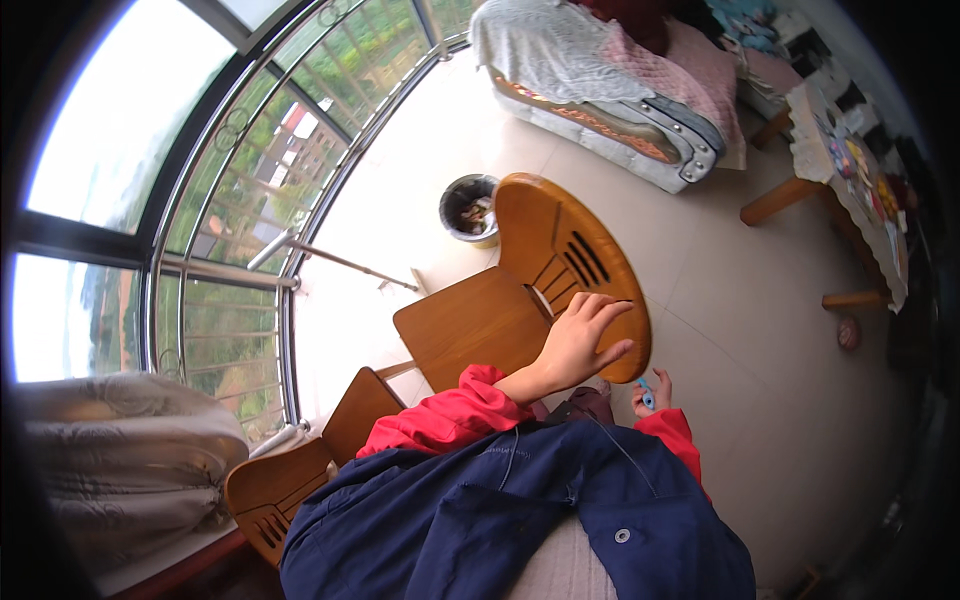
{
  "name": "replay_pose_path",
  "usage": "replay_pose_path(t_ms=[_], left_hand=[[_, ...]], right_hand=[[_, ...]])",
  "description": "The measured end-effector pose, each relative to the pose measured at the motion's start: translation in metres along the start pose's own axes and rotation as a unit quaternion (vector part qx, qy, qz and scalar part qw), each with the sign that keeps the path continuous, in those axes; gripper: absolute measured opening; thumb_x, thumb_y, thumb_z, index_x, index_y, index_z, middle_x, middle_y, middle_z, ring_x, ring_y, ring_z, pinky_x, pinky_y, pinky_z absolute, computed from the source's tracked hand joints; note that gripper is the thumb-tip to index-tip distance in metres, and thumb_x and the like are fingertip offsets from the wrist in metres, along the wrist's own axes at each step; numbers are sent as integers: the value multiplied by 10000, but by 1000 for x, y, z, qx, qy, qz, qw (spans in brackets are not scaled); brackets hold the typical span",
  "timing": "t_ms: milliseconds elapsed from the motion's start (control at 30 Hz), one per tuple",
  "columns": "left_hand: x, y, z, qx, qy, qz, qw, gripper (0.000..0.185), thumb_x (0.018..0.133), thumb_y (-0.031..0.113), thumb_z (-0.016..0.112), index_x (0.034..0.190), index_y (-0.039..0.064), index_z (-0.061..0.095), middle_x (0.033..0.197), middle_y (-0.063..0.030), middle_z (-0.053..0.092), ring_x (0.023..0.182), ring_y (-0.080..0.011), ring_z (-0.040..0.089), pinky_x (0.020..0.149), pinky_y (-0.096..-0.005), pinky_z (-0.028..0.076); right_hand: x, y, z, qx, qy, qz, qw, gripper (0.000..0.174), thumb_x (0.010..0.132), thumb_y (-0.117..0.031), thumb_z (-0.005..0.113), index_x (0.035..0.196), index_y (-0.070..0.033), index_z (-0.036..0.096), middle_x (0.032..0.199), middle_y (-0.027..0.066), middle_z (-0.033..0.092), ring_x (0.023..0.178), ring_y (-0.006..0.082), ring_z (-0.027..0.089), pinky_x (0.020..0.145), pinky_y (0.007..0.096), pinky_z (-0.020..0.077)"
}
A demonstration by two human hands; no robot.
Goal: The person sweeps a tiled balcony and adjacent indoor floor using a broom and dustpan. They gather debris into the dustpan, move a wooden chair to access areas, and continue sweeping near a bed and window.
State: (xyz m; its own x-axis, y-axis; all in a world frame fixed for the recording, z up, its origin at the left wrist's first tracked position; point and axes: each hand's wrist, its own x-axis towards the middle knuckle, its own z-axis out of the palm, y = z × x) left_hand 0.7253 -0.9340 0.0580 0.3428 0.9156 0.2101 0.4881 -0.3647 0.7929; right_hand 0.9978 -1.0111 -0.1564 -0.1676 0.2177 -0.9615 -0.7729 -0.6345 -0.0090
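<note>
My left hand (585,337), in a red sleeve, is held out over the backrest of a wooden chair (472,319). Its fingers are spread from the thumb, and nothing shows between them. Whether it touches the chair's curved, slotted top cannot be told. Lower and to the right, beside my body, my right hand (658,394) grips a small light-blue tool (646,393) with a hole in its end. The fingers cover part of this tool, so its exact kind is unclear.
A lined waste bin (469,210) with scraps inside stands beyond the chair. Another wooden chair (277,487) is at lower left. Metal railing (225,277) runs along the windows. A cloth-draped sofa (600,97), a covered table (855,165) and a ball (848,332) lie farther off.
</note>
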Motion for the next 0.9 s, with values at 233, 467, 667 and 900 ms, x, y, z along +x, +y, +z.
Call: replay_pose_path(t_ms=[233,467,667,900], left_hand=[[31,14,107,190,-57,78,977,539,682,483,622,1060,107,543,947,-76,552,1098,-242,436,1017,-491,177],[13,9,133,316,-36,18,948,333,658,308,671,926,121,607,689,-41,543,855,-207,493,995,-445,264],[93,92,166,153,-21,-71,985,353,749,197,633,1090,142,560,625,-51,538,637,-205,551,745,-391,435],[139,133,110,89,218,38,971,415,701,65,660,1097,117,547,640,-55,506,607,-179,484,530,-266,412]], right_hand=[[-1,-62,-28,-107,-36,107,988,354,802,-412,494,684,-90,404,551,5,430,385,78,396,367,199,317],[-18,-150,-44,-190,-162,41,968,528,763,-615,389,623,-106,388,498,-17,397,365,65,352,327,189,266],[-60,-179,-18,-257,-132,-71,955,441,807,-533,230,782,-115,366,580,64,459,395,136,394,350,248,291],[-100,-189,-9,-277,-132,-146,940,487,828,-481,216,953,-78,461,560,62,457,363,140,398,328,253,306]])
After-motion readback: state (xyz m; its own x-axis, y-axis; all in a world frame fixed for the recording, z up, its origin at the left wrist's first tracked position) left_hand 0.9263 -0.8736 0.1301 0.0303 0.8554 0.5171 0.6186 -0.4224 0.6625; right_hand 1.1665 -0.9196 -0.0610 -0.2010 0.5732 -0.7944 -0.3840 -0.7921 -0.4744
